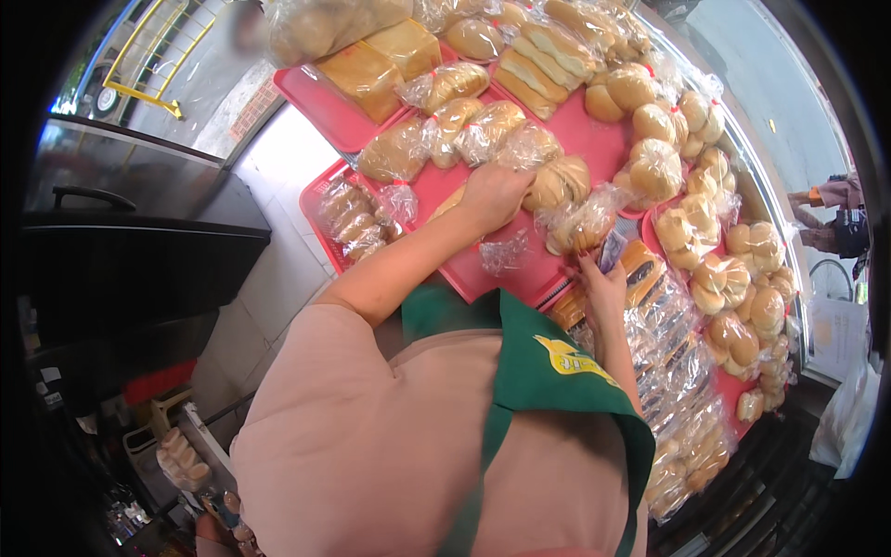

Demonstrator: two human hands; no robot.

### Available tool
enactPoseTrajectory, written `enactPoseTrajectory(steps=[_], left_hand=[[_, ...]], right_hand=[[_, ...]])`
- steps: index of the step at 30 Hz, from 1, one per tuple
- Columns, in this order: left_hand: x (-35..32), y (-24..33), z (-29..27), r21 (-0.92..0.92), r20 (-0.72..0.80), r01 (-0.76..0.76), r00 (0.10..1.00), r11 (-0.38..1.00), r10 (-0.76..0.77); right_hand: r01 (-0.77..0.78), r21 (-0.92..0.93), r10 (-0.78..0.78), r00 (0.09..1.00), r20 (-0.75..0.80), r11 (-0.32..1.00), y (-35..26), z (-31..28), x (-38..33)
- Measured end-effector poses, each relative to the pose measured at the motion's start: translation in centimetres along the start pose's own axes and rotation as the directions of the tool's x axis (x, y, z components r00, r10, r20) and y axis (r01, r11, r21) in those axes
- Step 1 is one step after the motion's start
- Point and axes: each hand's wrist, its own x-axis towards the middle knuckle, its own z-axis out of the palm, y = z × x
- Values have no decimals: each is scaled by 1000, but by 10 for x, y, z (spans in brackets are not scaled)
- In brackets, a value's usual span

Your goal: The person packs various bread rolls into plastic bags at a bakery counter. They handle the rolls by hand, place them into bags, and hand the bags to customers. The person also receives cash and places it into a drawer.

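My left hand point(497, 197) reaches over a red tray point(608, 139), its fingers curled at the plastic of a bagged bread loaf point(557, 183). That loaf is round-ended and scored, and the hand partly hides the wrap. Lower and to the right, my right hand point(601, 283) is closed on a folded purplish banknote point(612, 251), which sticks up from the fingers. Just beyond it lies another bagged bread point(583, 223). A crumpled clear plastic bag point(504, 252) rests on the tray between my forearms.
Bagged rolls point(724, 278) line the right side beside a window. Long wrapped breads point(664, 343) lie by my right forearm. Large block loaves point(380, 65) stand at the far left. A small red basket point(325, 218) holds wrapped rolls point(355, 218). A black cabinet point(139, 278) stands left.
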Motion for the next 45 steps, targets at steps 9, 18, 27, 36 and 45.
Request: enactPoseTrajectory(steps=[9,18,27,36,45], left_hand=[[3,-105,-81,228,-176,596,803,770,-570],[18,-152,-74,26,-252,539,818,842,-516],[104,-174,-22,64,59,259,963,964,-262],[77,-69,-42,279,150,306,922,910,-356],[110,91,22,-366,-39,-185,982,912,184]], right_hand=[[-17,2,18,997,-76,1000,-4,-13,-5],[-40,-38,38,998,-58,998,-15,-4,-3],[-31,-54,27,997,-75,998,-15,-29,-10],[10,57,-7,999,-49,998,-26,-40,-43],[114,57,-116,993,31,992,-40,-31,-74]])
